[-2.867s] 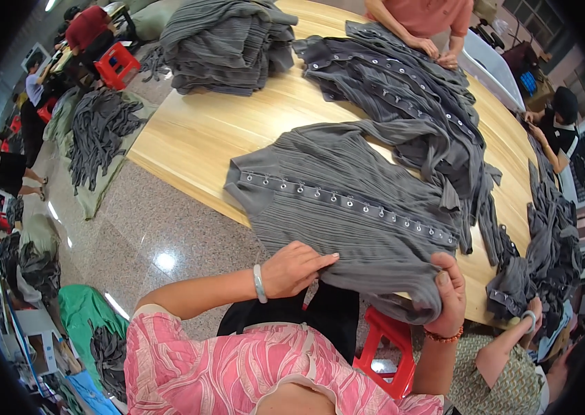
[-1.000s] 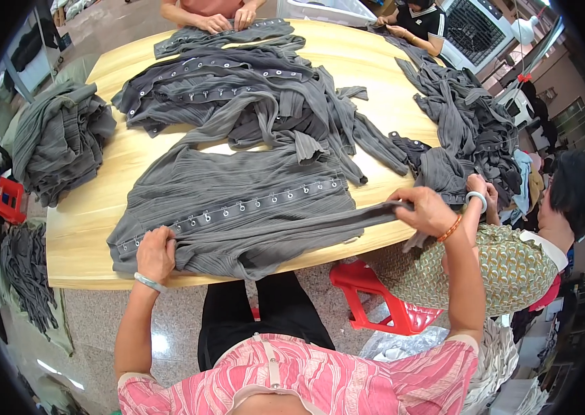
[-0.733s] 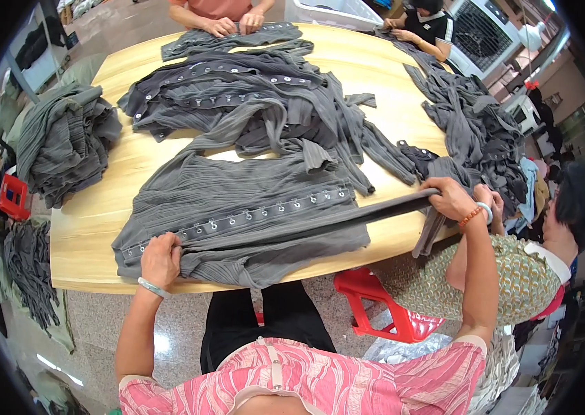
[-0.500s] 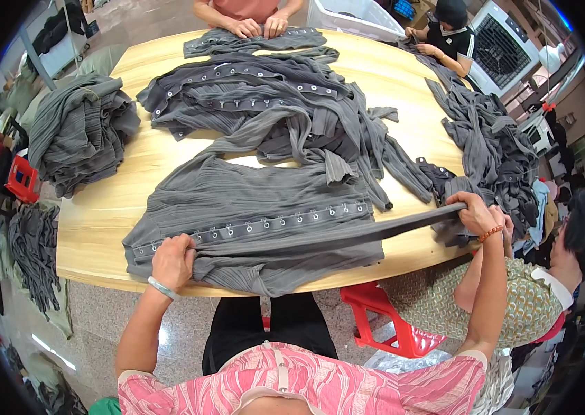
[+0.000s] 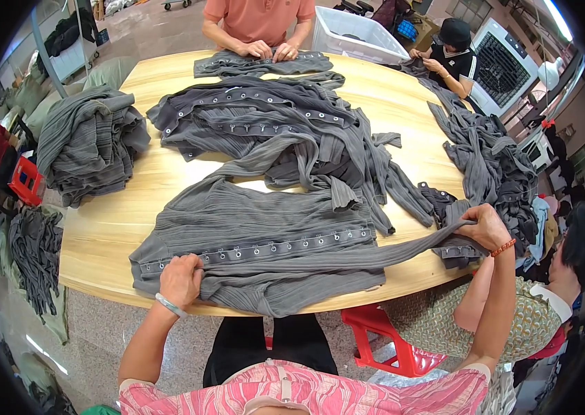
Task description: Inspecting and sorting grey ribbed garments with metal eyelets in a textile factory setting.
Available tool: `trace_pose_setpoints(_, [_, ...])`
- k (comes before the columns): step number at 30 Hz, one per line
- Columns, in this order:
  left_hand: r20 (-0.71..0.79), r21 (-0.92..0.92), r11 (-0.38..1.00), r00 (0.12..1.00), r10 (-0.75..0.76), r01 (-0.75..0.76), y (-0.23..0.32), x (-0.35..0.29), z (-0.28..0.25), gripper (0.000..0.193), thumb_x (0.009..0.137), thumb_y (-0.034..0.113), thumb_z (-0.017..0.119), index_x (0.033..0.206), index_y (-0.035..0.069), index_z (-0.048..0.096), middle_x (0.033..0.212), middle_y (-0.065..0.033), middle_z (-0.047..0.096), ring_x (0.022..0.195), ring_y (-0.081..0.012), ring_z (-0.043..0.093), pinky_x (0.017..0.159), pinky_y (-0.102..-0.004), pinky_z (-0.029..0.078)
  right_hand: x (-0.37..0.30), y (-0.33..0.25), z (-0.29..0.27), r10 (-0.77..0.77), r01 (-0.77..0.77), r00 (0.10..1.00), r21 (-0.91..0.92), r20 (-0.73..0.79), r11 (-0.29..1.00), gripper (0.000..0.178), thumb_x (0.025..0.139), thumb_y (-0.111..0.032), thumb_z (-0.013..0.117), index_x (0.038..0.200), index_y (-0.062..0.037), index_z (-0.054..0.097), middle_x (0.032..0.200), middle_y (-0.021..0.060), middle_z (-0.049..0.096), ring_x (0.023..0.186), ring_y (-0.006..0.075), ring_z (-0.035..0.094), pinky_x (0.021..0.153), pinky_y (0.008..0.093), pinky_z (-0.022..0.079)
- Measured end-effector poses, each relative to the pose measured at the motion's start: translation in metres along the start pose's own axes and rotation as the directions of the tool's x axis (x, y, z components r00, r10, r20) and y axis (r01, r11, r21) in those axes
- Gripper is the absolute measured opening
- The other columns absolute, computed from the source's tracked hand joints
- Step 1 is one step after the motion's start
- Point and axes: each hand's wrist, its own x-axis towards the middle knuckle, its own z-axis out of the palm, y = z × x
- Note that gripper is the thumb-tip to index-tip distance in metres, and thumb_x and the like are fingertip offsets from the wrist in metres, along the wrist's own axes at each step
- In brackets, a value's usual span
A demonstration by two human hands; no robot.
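A dark grey ribbed long-sleeved top point(image 5: 258, 207) lies spread in front of me, with a strip of metal hooks point(image 5: 291, 246) running along it. My left hand point(image 5: 181, 279) is closed on the fabric of the top beside the left end of that strip. Far to the right, my right hand point(image 5: 486, 227) grips the end of a sleeve point(image 5: 389, 256), which stretches across the table from the body of the top and sags a little. Under and beside my right hand lies another dark grey piece with a fastener strip point(image 5: 461, 252).
More grey tops point(image 5: 251, 111) are heaped mid-table, with a folded stack point(image 5: 88, 149) at left and a long pile point(image 5: 489, 155) at right. Across the wooden table point(image 5: 113, 242), another person's hands point(image 5: 272, 50) work on a grey garment. A seated person is close at right, near a red stool point(image 5: 382, 339).
The sleeve, pulled straight and taut before, now hangs slacker and lower. My right hand has shifted slightly right. The whole view has tilted up a little; my left hand keeps its place on the top.
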Motion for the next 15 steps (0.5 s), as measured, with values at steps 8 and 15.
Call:
trace_pose_setpoints(8, [-0.006,0.027,0.999,1.000,-0.022,0.022,-0.001,-0.001,0.000,0.011,0.076,0.005,0.062,0.085,0.006,0.057,0.077,-0.0124,0.060,0.078,-0.0326,0.057,0.069,-0.0429,0.045,-0.001,-0.134,0.071,-0.527,0.458,0.850,0.490,0.003,0.741,0.036,0.085,-0.022,0.067,0.117,-0.0053,0.060,0.095,0.0103,0.068,0.080,0.0185,0.066,0.070,0.0320,0.051])
trace_pose_setpoints(15, [0.070,-0.043,0.999,0.997,-0.030,0.033,0.010,0.002,-0.017,0.011,0.076,0.006,0.065,0.084,0.004,0.058,0.079,-0.0127,0.059,0.077,-0.0326,0.055,0.070,-0.0413,0.045,0.109,-0.165,0.162,-0.423,0.486,0.838,0.120,-0.344,0.866,0.035,0.078,-0.033,0.072,0.099,-0.0065,0.064,0.096,0.0101,0.060,0.092,0.0280,0.061,0.079,0.0383,0.050])
